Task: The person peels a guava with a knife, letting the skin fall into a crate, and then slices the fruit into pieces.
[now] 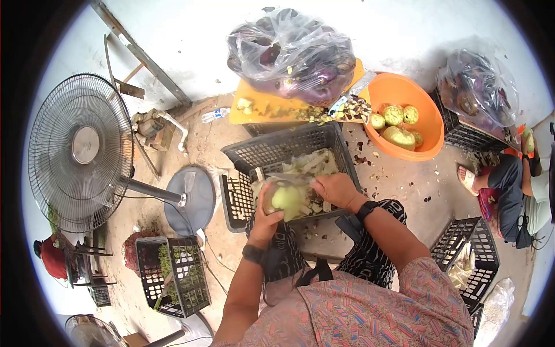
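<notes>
Over a black plastic crate [231,199], my left hand [267,213] is wrapped round a pale green, partly peeled vegetable [286,198]. My right hand [336,189] is closed just to the right of it, blurred by motion; what it grips is too smeared to make out. Pale peelings [315,163] lie in the crate below both hands. Behind the crate, an orange tub [404,149] holds several pale green vegetables. Dark and pale scraps [352,108] are scattered on the yellow board [245,115].
A large fan [85,144] stands at the left, near a crate of greens [173,272]. Clear bags of purple vegetables [292,55] rest at the back. Another person [509,179] sits at the right, and one in red [53,257] at the far left.
</notes>
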